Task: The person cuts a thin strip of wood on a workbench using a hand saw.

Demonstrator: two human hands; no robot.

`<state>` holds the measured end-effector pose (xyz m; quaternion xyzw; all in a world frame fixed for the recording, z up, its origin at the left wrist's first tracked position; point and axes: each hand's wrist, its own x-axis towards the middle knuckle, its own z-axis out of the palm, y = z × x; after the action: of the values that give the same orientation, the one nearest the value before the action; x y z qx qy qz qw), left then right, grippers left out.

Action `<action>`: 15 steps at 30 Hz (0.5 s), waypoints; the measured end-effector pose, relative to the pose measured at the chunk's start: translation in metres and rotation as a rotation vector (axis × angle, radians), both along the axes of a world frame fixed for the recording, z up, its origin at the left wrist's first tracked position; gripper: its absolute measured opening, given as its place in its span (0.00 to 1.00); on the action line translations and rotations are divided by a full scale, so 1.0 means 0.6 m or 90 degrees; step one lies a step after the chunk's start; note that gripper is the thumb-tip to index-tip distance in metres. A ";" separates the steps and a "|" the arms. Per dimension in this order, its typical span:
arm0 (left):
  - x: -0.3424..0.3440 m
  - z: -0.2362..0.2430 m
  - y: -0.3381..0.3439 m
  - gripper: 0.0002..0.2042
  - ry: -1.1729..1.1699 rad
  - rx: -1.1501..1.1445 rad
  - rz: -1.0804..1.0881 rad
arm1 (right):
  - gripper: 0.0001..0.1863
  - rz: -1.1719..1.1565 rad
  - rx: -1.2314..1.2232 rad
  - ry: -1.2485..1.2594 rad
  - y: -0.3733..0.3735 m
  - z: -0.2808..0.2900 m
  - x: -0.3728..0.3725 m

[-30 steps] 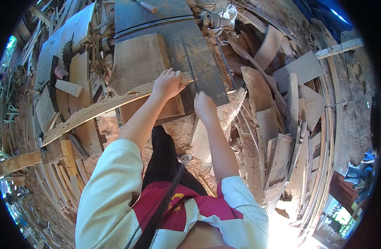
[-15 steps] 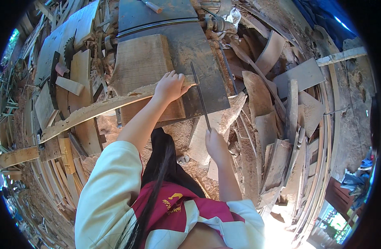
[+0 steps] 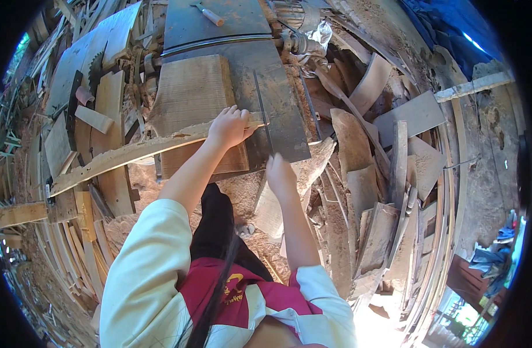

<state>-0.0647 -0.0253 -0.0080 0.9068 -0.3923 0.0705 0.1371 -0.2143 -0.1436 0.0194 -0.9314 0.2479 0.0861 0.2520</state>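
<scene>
My left hand (image 3: 228, 129) is closed around a long, slightly curved wooden strip (image 3: 133, 152) near its right end, pressing it down on a thick wooden board (image 3: 190, 87). The strip runs off to the lower left. In my right hand (image 3: 281, 175) is the near end of a long, thin, dark, straight tool (image 3: 259, 91); I cannot tell whether it is a saw blade or a file. It lies across the strip's right end, touching or nearly touching it. My right fingers hide its handle end.
The board rests on a dark metal machine table (image 3: 280, 110) with a slot across it. A wooden-handled tool (image 3: 211, 15) lies on its far part. A toothed circular blade (image 3: 95, 69) stands at left. Wood offcuts (image 3: 356, 139) are heaped at right; sawdust covers the ground.
My right hand has moved forward, away from me, sliding the thin tool farther across the strip's end. My left hand keeps its grip on the strip. The whole view has shifted slightly.
</scene>
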 end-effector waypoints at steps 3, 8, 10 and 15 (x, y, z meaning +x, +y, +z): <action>0.002 0.010 0.010 0.20 0.017 0.008 0.009 | 0.15 -0.005 0.017 0.036 0.015 -0.003 -0.112; 0.001 0.014 0.010 0.20 0.003 0.005 -0.003 | 0.16 -0.031 0.020 0.087 0.028 0.044 -0.184; -0.002 0.014 0.009 0.20 0.011 0.002 0.000 | 0.16 -0.030 0.021 0.083 0.023 0.042 -0.165; -0.002 0.005 0.014 0.20 0.007 0.006 0.013 | 0.15 0.034 -0.024 0.010 0.007 -0.002 -0.033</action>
<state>-0.0657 -0.0168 -0.0049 0.9117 -0.3827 0.0650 0.1347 -0.2343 -0.1391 0.0184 -0.9416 0.2269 0.0956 0.2299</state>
